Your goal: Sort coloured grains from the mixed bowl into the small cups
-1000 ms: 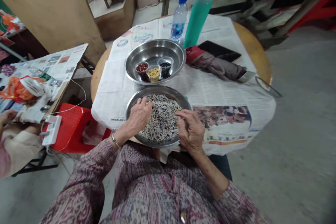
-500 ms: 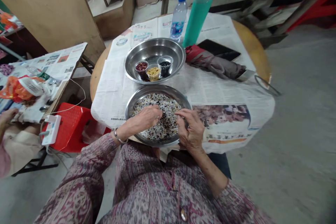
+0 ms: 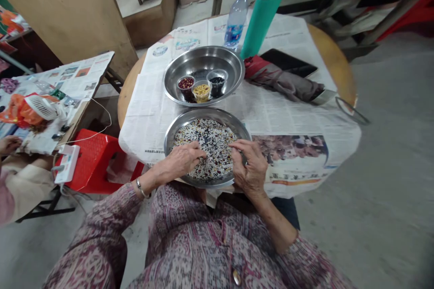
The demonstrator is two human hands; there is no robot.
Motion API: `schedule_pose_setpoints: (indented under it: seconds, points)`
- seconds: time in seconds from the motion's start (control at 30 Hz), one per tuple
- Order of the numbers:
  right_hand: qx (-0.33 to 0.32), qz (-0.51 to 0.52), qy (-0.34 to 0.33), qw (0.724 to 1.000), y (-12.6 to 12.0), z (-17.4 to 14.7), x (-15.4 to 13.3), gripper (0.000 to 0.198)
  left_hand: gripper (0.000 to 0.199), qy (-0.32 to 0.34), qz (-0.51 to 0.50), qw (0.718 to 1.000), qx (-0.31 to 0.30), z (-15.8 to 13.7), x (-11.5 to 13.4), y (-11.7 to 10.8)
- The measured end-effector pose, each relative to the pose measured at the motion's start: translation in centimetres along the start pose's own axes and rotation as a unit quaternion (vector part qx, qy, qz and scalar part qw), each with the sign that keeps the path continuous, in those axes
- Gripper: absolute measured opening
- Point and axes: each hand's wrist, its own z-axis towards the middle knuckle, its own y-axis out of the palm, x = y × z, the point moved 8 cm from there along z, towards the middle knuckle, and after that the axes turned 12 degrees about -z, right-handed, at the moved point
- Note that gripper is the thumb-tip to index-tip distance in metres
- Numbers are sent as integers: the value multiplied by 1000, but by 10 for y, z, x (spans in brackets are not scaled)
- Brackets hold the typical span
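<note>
A metal basin [image 3: 172, 119] in front of me holds mixed grains [image 3: 212, 144], mostly white with black, yellow and dark red ones among them. Over its near left part is my left hand [image 3: 183, 160], with a bracelet at the wrist; its fingers are pinched together at the grains. My right hand [image 3: 250, 165] is at the right rim, thumb and fingertips drawn together over the grains. Anything in either pinch is too small to make out. Beyond stands a second metal basin [image 3: 203, 56] with a cup of dark red beans [image 3: 186, 83], one of yellow grains [image 3: 201, 90] and one of black beans [image 3: 217, 83].
Newspaper [image 3: 142, 113] covers the round table. A water bottle [image 3: 236, 18], a green bottle [image 3: 266, 11], a folded umbrella [image 3: 285, 82] and a dark flat device [image 3: 288, 62] stand or lie farther back. To the left are a red stool [image 3: 93, 162], a power strip [image 3: 67, 163] and another person's hand [image 3: 9, 144].
My left hand has shifted left and slightly nearer to me within the basin, uncovering grains in the middle. My right hand keeps about the same place at the rim. The view has shifted slightly.
</note>
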Motion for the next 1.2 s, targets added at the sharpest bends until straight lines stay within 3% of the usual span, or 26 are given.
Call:
schedule_pose_setpoints:
  seconds: [0.1, 0.17, 0.23, 0.33, 0.47, 0.67, 0.83, 0.9, 1.0, 1.07, 1.13, 1.2]
  points:
    - [0, -1, -6, 1000, 0, 1, -2, 16, 27, -18, 20, 996, 90, 14, -3, -14]
    - [4, -1, -11, 1000, -1, 1, -3, 16, 43, -15, 33, 994, 106, 22, -4, -17]
    - [6, -2, -11, 1000, -1, 1, -3, 16, 43, 5, 23, 996, 85, 31, -2, -13]
    - [1, -1, -4, 1000, -1, 1, -2, 17, 24, 22, -17, 999, 44, 44, -2, -4]
    - [2, 1, -2, 1000, 0, 1, -1, 17, 18, 19, -57, 998, 35, 49, -2, -1]
    - [5, -4, -3, 1000, 0, 1, -1, 16, 19, 24, -83, 996, -20, 11, 12, 2]
    - [4, 3, -10, 1000, -1, 1, -2, 17, 22, 91, -88, 988, -86, -11, 34, 15]
    - [4, 3, -7, 1000, -1, 1, -2, 17, 27, 99, -76, 990, -63, -5, 34, 14]
    - [2, 1, -6, 1000, 0, 1, -1, 16, 29, 62, -19, 998, 17, 13, 23, 5]
    - [1, -1, -8, 1000, 0, 1, -2, 16, 43, 32, 2, 998, 50, 24, 14, 1]
    - [5, -3, -10, 1000, 0, 1, -2, 16, 53, 22, -4, 998, 54, 34, 10, 0]
    - [9, -4, -9, 1000, -1, 1, -2, 16, 42, 28, -15, 999, 40, 44, 10, 2]
